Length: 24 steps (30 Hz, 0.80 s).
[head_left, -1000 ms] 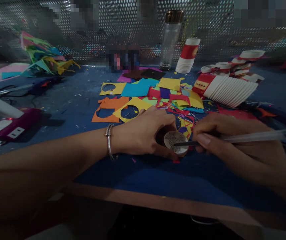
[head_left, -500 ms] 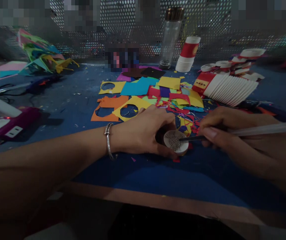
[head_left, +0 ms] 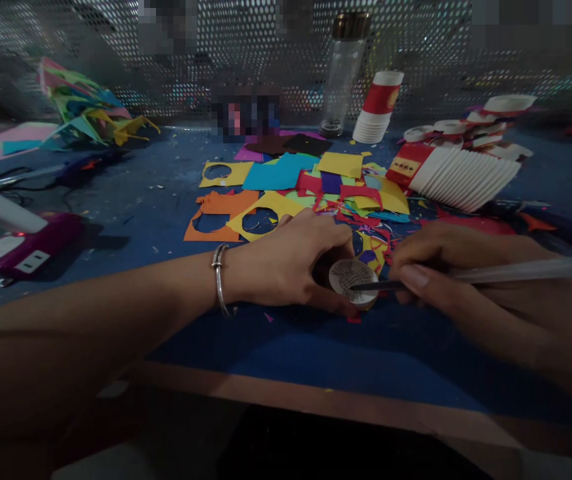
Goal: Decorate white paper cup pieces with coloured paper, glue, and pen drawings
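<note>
Right of centre, the pen (head_left: 531, 268) pinched in the right hand (head_left: 486, 310) has slid left, likely hatching the cup (head_left: 349, 273) the left hand (head_left: 299, 263) clamps.

Relative to half a second ago, we find the dark tip of the pen (head_left: 521, 269) displaced leftward and nearer the wearer, from right of the middle of the white disc (head_left: 350, 273) to slightly left of it; we note the right hand (head_left: 486, 307) likewise shifted closer.
</note>
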### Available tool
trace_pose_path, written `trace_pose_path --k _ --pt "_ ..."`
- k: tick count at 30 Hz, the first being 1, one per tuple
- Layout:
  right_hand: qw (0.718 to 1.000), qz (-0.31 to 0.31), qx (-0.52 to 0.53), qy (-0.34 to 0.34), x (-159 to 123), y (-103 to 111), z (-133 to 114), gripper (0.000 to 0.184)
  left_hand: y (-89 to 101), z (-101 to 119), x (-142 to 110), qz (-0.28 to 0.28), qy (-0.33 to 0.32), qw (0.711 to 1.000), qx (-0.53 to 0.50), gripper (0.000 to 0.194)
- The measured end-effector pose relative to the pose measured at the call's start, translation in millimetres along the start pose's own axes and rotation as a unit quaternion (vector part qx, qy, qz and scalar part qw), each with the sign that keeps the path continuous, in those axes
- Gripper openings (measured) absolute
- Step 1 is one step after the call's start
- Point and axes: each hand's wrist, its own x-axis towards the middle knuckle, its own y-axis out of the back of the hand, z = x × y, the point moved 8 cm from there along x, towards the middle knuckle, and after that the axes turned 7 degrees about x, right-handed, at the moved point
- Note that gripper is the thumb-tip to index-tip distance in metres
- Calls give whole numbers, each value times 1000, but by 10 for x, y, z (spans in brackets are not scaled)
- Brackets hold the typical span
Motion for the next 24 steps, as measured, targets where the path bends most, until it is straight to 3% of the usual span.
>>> trace_pose_path --k 24 --pt "999 2 35 -28 -62 66 134 19 -6 -7 14 -8 1 1000 2 46"
